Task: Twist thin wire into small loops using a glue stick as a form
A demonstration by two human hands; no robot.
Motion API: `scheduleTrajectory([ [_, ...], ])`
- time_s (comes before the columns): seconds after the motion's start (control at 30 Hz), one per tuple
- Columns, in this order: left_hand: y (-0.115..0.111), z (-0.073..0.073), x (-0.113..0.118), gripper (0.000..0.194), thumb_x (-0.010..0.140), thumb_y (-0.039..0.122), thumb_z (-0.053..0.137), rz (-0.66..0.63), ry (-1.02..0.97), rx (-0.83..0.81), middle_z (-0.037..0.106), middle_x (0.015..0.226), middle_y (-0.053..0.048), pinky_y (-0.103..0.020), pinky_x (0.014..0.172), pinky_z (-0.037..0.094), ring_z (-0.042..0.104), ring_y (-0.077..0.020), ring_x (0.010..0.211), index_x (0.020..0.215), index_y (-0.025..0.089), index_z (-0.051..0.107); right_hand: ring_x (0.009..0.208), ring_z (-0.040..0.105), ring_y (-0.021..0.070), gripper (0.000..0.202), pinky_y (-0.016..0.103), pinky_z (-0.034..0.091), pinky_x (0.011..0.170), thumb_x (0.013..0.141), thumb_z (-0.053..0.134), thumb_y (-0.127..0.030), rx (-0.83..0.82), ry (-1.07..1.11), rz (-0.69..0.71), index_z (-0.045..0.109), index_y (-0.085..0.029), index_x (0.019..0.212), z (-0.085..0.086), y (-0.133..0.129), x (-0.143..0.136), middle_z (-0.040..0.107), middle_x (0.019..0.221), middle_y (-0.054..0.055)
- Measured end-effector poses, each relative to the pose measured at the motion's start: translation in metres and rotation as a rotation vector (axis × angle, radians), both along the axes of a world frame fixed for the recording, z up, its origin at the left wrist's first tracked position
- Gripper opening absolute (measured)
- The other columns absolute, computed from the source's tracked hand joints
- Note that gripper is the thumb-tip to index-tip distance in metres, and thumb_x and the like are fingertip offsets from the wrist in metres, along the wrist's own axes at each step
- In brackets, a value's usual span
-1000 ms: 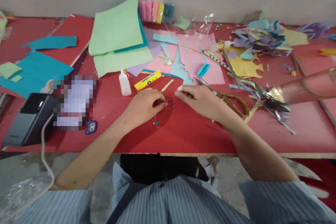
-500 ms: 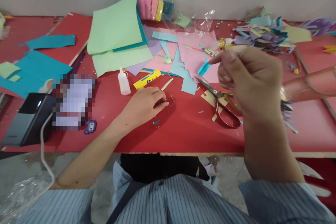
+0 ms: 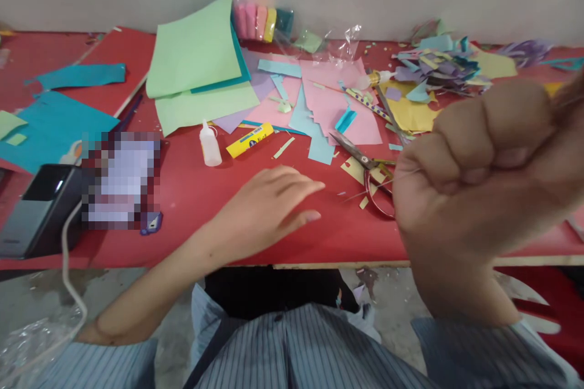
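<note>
Left hand [image 3: 274, 206] flat, open on table [image 3: 191, 194]; right hand [image 3: 479, 164] fisted, perhaps pinching thread [image 3: 365, 189]

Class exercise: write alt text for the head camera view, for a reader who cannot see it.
Over a red table littered with coloured paper scraps, the right hand is raised in a closed fist near the camera, with a thin wire running from it. The left hand rests open, flat on the table, near scissors, a glue stick and a small glue bottle.

We see soft, even daylight with faint shadows; our raised right hand [image 3: 479, 182] looms blurred, and the surface [image 3: 191, 194] bows at the edges.
</note>
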State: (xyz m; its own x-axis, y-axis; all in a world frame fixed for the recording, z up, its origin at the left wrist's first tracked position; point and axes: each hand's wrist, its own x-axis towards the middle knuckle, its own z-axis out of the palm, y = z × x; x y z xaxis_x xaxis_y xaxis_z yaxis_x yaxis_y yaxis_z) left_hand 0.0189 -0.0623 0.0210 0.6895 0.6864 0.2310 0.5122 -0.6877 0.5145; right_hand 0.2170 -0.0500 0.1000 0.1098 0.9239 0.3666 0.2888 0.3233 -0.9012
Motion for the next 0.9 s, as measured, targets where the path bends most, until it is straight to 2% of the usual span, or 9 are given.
scheduleTrajectory([
  [0.13, -0.024, -0.004, 0.014, 0.029, 0.107, 0.024, 0.042, -0.028, -0.044, 0.045, 0.075, 0.099, -0.005, -0.035, 0.086, 0.049, 0.067, -0.0195, 0.097, 0.119, 0.016, 0.067, 0.044, 0.008, 0.0091, 0.033, 0.022, 0.012, 0.034, 0.094, 0.064, -0.056, 0.027, 0.505, -0.018, 0.073, -0.035, 0.071, -0.013, -0.010, 0.007, 0.008, 0.061, -0.004],
  [0.23, -0.031, -0.006, 0.015, 0.025, 0.106, 0.023, 0.045, -0.012, -0.123, -0.244, 0.075, 0.088, 0.000, -0.027, 0.075, 0.047, 0.066, -0.0137, 0.082, 0.105, 0.018, 0.069, 0.040, 0.007, 0.0061, 0.012, 0.013, 0.014, 0.027, 0.078, 0.086, -0.039, 0.090, 0.724, 0.042, 0.076, -0.033, 0.073, -0.021, -0.008, 0.012, 0.014, 0.053, -0.008],
  [0.33, -0.035, -0.002, 0.013, 0.020, 0.105, 0.027, 0.051, -0.026, -0.209, -0.511, 0.077, 0.092, 0.002, -0.023, 0.077, 0.047, 0.067, -0.0115, 0.085, 0.102, 0.019, 0.070, 0.037, 0.014, 0.0018, 0.019, 0.007, 0.021, 0.026, 0.070, 0.092, -0.031, 0.030, 0.902, 0.070, 0.075, -0.024, 0.072, -0.030, -0.004, 0.014, 0.021, 0.048, -0.012],
  [0.43, -0.036, -0.001, 0.010, 0.015, 0.102, 0.025, 0.056, -0.018, -0.222, -0.535, 0.077, 0.090, 0.002, -0.023, 0.077, 0.046, 0.067, -0.0115, 0.082, 0.100, 0.020, 0.070, 0.037, 0.029, -0.0007, 0.012, 0.005, 0.029, 0.031, 0.084, 0.082, -0.034, 0.048, 0.906, 0.059, 0.076, -0.023, 0.082, -0.044, 0.001, 0.018, 0.035, 0.050, -0.012],
  [0.53, -0.036, -0.004, 0.007, 0.016, 0.102, 0.028, 0.056, 0.083, -0.193, -0.428, 0.076, 0.090, 0.001, -0.025, 0.076, 0.047, 0.067, -0.0130, 0.083, 0.100, 0.019, 0.070, 0.090, 0.072, 0.0069, 0.019, 0.021, 0.060, 0.083, 0.098, 0.062, -0.032, 0.114, 0.636, -0.084, 0.077, -0.030, 0.111, -0.062, 0.002, 0.027, 0.071, 0.097, -0.001],
  [0.6, -0.032, -0.005, 0.004, 0.018, 0.102, 0.028, 0.055, 0.143, -0.164, -0.378, 0.076, 0.093, 0.000, -0.025, 0.075, 0.047, 0.068, -0.0136, 0.084, 0.103, 0.019, 0.070, 0.135, 0.058, 0.0205, 0.040, 0.044, 0.046, 0.113, 0.097, 0.060, -0.020, 0.375, 0.182, -0.132, 0.067, -0.043, 0.130, -0.071, 0.000, 0.032, 0.064, 0.136, -0.004],
  [0.67, -0.027, -0.004, 0.000, 0.018, 0.103, 0.026, 0.054, 0.168, -0.122, -0.351, 0.076, 0.094, 0.000, -0.026, 0.074, 0.047, 0.068, -0.0142, 0.084, 0.104, 0.019, 0.070, 0.157, 0.027, 0.0307, 0.071, 0.058, 0.027, 0.124, 0.095, 0.059, -0.011, 0.537, -0.383, -0.140, 0.038, -0.038, 0.157, -0.077, -0.004, 0.035, 0.039, 0.163, 0.001],
  [0.8, -0.010, 0.002, -0.006, 0.019, 0.102, 0.024, 0.054, 0.146, -0.007, -0.296, 0.076, 0.094, -0.003, -0.028, 0.073, 0.046, 0.068, -0.0171, 0.085, 0.100, 0.016, 0.071, 0.110, 0.071, 0.0264, 0.026, 0.056, 0.040, 0.117, 0.089, 0.070, -0.010, 0.667, -0.897, 0.382, 0.070, -0.018, 0.114, -0.081, -0.009, 0.030, 0.078, 0.103, 0.005],
  [0.9, 0.007, 0.005, -0.008, 0.021, 0.102, 0.028, 0.055, 0.128, 0.013, -0.280, 0.074, 0.089, -0.002, -0.028, 0.071, 0.044, 0.067, -0.0165, 0.083, 0.095, 0.016, 0.071, 0.071, 0.064, 0.0154, 0.011, 0.035, 0.055, 0.081, 0.097, 0.060, -0.012, 0.656, -0.987, 0.458, 0.070, -0.015, 0.094, -0.081, -0.002, 0.026, 0.071, 0.074, 0.002],
])
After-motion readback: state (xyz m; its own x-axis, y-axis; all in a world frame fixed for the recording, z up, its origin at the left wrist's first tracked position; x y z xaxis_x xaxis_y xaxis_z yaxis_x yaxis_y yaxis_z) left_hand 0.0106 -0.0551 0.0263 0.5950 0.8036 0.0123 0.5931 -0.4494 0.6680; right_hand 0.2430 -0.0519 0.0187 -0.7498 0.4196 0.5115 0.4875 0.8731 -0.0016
